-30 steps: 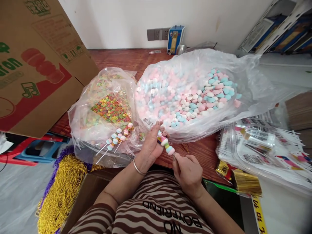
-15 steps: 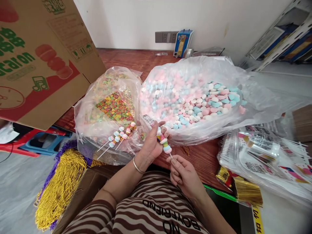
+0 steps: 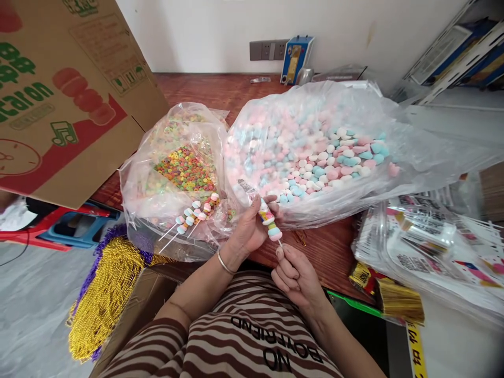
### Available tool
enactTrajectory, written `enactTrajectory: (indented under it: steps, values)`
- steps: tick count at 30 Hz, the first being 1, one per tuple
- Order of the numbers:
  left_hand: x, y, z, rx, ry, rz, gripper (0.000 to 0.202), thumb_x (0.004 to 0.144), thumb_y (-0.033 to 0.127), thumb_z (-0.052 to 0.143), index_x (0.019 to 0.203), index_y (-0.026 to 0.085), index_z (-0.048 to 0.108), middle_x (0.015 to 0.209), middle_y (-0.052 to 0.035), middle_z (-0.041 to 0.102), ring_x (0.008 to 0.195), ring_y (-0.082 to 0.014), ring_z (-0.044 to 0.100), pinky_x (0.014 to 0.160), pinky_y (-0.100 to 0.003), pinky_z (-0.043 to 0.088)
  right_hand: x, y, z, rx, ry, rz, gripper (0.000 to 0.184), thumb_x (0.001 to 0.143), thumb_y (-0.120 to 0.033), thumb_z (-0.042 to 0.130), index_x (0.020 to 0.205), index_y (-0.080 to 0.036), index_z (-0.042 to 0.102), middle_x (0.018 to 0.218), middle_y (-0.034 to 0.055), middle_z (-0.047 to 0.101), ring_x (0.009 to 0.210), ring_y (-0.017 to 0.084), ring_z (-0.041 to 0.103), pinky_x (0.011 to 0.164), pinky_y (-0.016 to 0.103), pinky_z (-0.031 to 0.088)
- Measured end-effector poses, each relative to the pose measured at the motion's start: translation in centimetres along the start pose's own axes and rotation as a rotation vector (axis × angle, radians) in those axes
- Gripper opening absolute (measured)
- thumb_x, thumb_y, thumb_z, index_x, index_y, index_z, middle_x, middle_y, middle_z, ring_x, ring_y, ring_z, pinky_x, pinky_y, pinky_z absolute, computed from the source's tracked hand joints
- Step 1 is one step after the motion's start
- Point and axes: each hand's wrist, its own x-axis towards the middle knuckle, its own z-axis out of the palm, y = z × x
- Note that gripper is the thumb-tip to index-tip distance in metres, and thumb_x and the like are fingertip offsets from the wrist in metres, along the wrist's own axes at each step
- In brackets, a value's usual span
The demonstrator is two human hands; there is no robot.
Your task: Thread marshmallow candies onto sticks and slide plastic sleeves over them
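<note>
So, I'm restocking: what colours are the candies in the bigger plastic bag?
Pink, pale blue and white candies, seen best in the head view.

Garment: short-sleeved top [image 3: 244,299], horizontal stripes, brown alternating with off-white, bands narrow and even.
Front marking: black capital lettering [image 3: 291,341] "NO BOYFRIEND", two lines, reads inverted from wearer's view.
Sleeve [image 3: 145,349], near left: same stripe pattern, ends near elbow; forearms uncovered.
Left wrist: thin silver-coloured bangle [image 3: 223,264], plain.
Left hand [image 3: 250,231], right hand [image 3: 297,275]: bare.
</note>
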Motion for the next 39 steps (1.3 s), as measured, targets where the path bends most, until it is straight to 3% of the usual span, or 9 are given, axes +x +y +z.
enactTrajectory:
  steps: [4,8,11,14,18,25,30,35,39]
  values:
    - [0.5,1.2,-0.3,-0.012,0.003,0.129,0.041,0.076,0.009,0.081,0.114,0.016,0.068,0.087,-0.0004,0.067,0.076,-0.0105,0.067,0.081,-0.027,0.057,-0.1,-0.2,0.1,0.098,-0.044,0.047,0.022,0.092,-0.038,0.07,0.084,-0.017,0.069,0.045,-0.0155,0.022,0.033,0.002,0.009,0.034,0.015,0.029]
    - [0.4,2.1,0.5,-0.153,-0.004,0.067,0.027,0.084,0.022,0.081,0.105,0.012,0.067,0.059,0.0109,0.039,0.045,-0.0006,0.041,0.054,-0.014,0.046,-0.4,0.0,0.1,-0.024,-0.111,-0.001,0.026,0.099,-0.043,0.059,0.089,-0.02,0.067,0.045,-0.0161,0.018,0.03,0.004,0.008,0.032,0.017,0.028]
    - [0.2,2.3,1.3,-0.208,0.119,-0.034,0.029,0.086,0.036,0.079,0.096,0.013,0.064,0.058,0.0118,0.031,0.041,0.001,0.034,0.046,-0.011,0.038,-0.4,0.2,-0.2,-0.575,-0.028,-0.299,0.034,0.105,-0.043,0.045,0.092,-0.019,0.066,0.045,-0.0132,0.026,0.031,0.007,0.023,0.037,0.021,0.034]
    - [0.1,1.6,2.0,-0.151,0.247,-0.05,0.034,0.087,0.044,0.074,0.091,0.013,0.06,0.058,0.0112,0.034,0.042,0.0003,0.035,0.045,-0.011,0.039,0.0,0.1,-0.7,-1.161,0.123,-0.661,0.025,0.101,-0.034,0.055,0.099,-0.016,0.072,0.053,-0.004,0.052,0.045,0.011,0.047,0.05,0.025,0.04]
    - [-0.5,-0.4,2.5,0.011,0.294,0.035,0.041,0.08,0.048,0.081,0.091,0.015,0.059,0.059,0.0105,0.04,0.043,-0.002,0.039,0.045,-0.015,0.041,0.7,-0.1,-0.9,-1.754,0.257,-1.108,0.017,0.099,-0.018,0.057,0.106,-0.011,0.071,0.059,0.0019,0.065,0.048,0.013,0.053,0.056,0.03,0.038]
    - [-0.3,1.2,1.7,0.019,0.154,0.1,0.04,0.082,0.041,0.081,0.105,0.012,0.066,0.087,-0.002,0.067,0.079,-0.0132,0.069,0.074,-0.026,0.057,-0.3,-0.9,-0.4,-1.423,0.172,-0.715,0.026,0.106,-0.026,0.042,0.1,-0.017,0.065,0.068,-0.0002,0.064,0.056,0.013,0.058,0.055,0.025,0.04]
    - [0.3,2.4,1.6,-0.013,0.031,0.128,0.029,0.083,0.027,0.081,0.107,0.016,0.067,0.065,0.0096,0.047,0.045,0.0003,0.042,0.05,-0.014,0.042,-0.8,-0.8,0.3,-1.033,0.027,-0.364,0.035,0.109,-0.036,0.033,0.101,-0.018,0.063,0.05,-0.0094,0.039,0.041,0.011,0.041,0.046,0.023,0.035]
    - [-0.3,-1.4,2.0,0.051,0.142,0.071,0.036,0.076,0.039,0.086,0.092,0.015,0.063,0.062,0.0094,0.045,0.045,-0.0009,0.04,0.048,-0.015,0.039,0.2,-0.3,0.7,-1.502,0.237,-0.751,0.031,0.105,-0.029,0.04,0.083,-0.019,0.059,0.061,-0.0006,0.058,0.052,0.014,0.054,0.053,0.026,0.035]
    - [-0.2,-1.3,1.3,0.048,0.146,0.104,0.04,0.074,0.041,0.088,0.094,0.015,0.064,0.064,0.0081,0.05,0.052,-0.0036,0.048,0.059,-0.02,0.048,0.3,-0.4,0.2,-1.75,0.334,-0.894,0.025,0.106,-0.027,0.042,0.102,-0.014,0.063,0.073,0.0045,0.071,0.058,0.017,0.063,0.057,0.028,0.039]
